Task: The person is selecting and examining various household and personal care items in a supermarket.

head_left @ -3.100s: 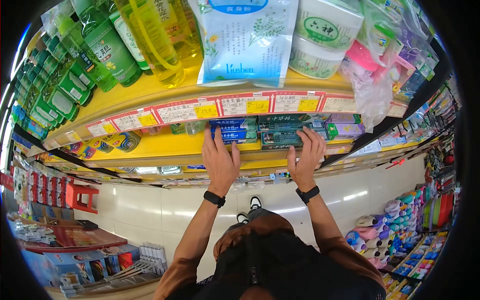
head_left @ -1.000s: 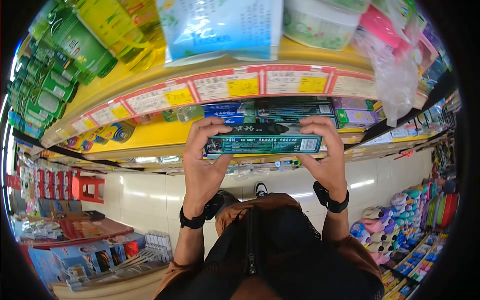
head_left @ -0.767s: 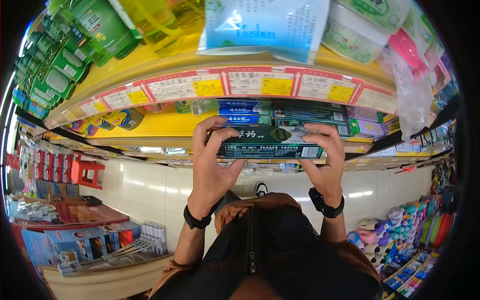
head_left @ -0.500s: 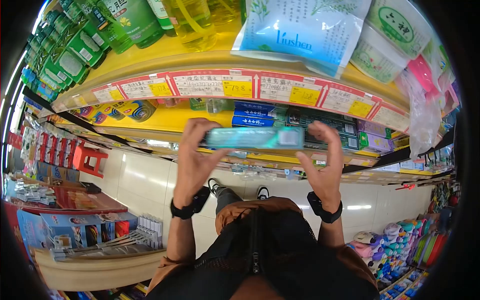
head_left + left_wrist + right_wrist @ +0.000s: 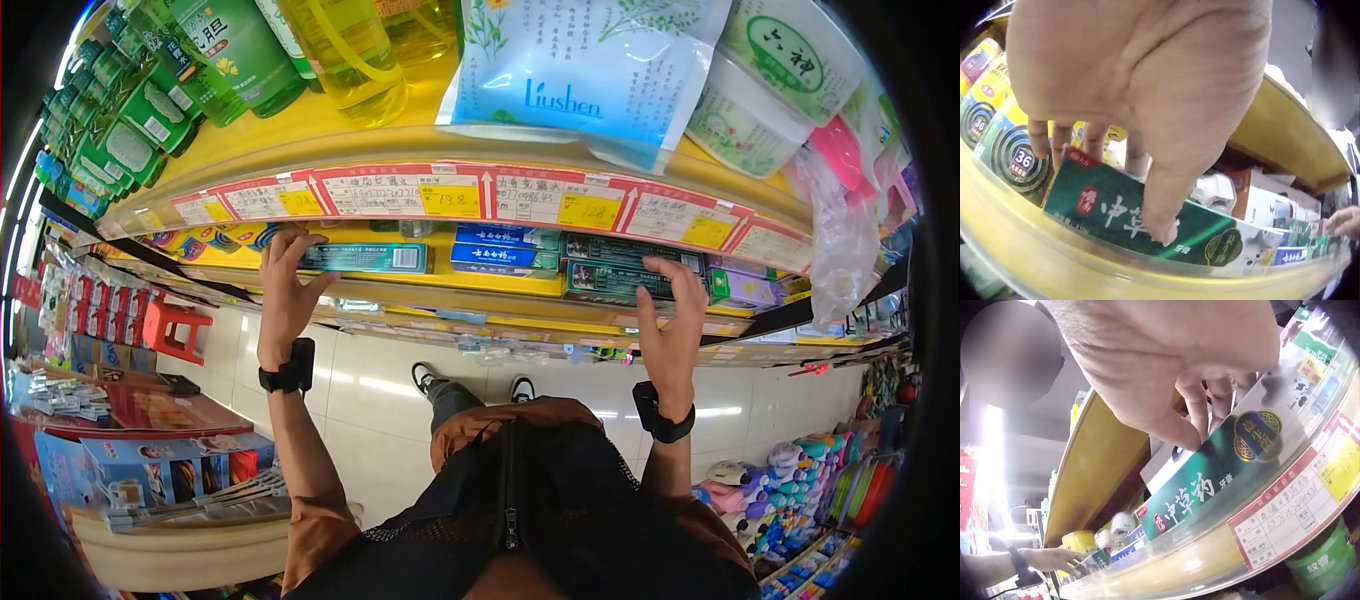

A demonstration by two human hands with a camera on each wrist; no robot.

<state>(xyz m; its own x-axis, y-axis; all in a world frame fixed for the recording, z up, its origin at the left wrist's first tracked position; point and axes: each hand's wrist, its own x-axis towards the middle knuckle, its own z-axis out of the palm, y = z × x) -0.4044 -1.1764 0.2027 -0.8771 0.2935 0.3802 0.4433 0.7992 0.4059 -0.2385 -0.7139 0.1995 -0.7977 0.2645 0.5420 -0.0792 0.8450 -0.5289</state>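
My left hand (image 5: 287, 295) pinches a green toothpaste box (image 5: 368, 257) at the left part of the lower shelf. In the left wrist view its thumb lies across the printed front of the box, with the fingers behind. Over on the right, my right hand (image 5: 674, 330) grips another green toothpaste box (image 5: 607, 281), thumb at its upper front edge and fingers reaching over behind, as the right wrist view shows. A further dark green box (image 5: 610, 247) is behind that one. Stacked blue toothpaste boxes (image 5: 497, 257) sit between the two hands.
A shelf edge with price labels (image 5: 400, 192) overhangs both hands. Above it stand green bottles (image 5: 235, 60), a blue-white pouch (image 5: 590, 70) and white tubs (image 5: 770, 60). Round yellow-labelled cans (image 5: 1019, 147) are beside the left box; purple boxes (image 5: 748, 287) are at right.
The green box, earlier held between both hands before the shelf, has moved left onto the lower shelf in my left hand. My right hand has let it go and come to the right-hand boxes.
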